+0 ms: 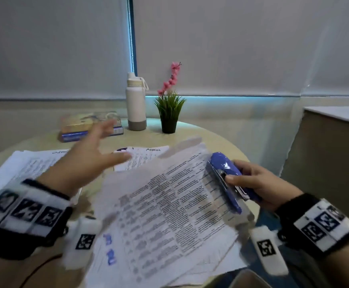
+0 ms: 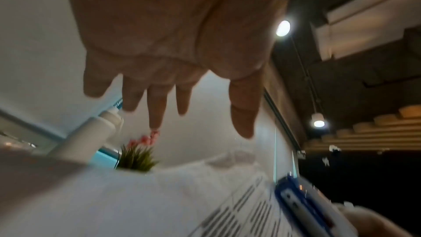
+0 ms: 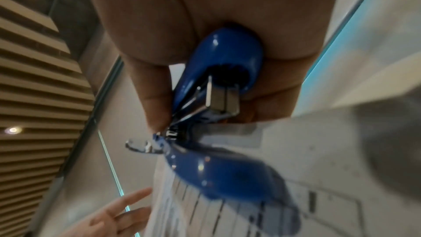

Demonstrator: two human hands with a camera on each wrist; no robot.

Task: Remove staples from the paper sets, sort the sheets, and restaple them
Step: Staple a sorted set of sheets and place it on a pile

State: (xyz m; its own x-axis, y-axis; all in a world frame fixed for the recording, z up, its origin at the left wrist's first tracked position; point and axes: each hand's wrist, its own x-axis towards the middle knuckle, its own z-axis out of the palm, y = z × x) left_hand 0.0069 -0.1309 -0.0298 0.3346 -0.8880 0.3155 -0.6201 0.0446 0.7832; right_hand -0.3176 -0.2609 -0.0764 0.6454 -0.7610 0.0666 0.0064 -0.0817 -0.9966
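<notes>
My right hand [image 1: 234, 171] grips a blue stapler [image 1: 226, 177] near the table's right edge. One corner of a printed paper set [image 1: 169, 215] sits between the stapler's two halves, and the set hangs tilted above the table. In the right wrist view my right hand [image 3: 214, 111] is curled round the stapler [image 3: 227, 172], with the paper set [image 3: 307, 150] running under it. My left hand [image 1: 115, 142] hovers blurred above the table, fingers spread, holding nothing. The left wrist view shows my left hand [image 2: 212, 120] with straight fingers, above the paper set [image 2: 182, 195] and the stapler [image 2: 303, 203].
Another paper stack [image 1: 24, 165] lies at the left, and a sheet headed ADMIN [image 1: 146, 156] lies mid-table. At the back of the round table [image 1: 211, 134] stand books [image 1: 90, 125], a white bottle [image 1: 136, 102] and a potted plant [image 1: 169, 109]. A cabinet [image 1: 325, 152] stands at the right.
</notes>
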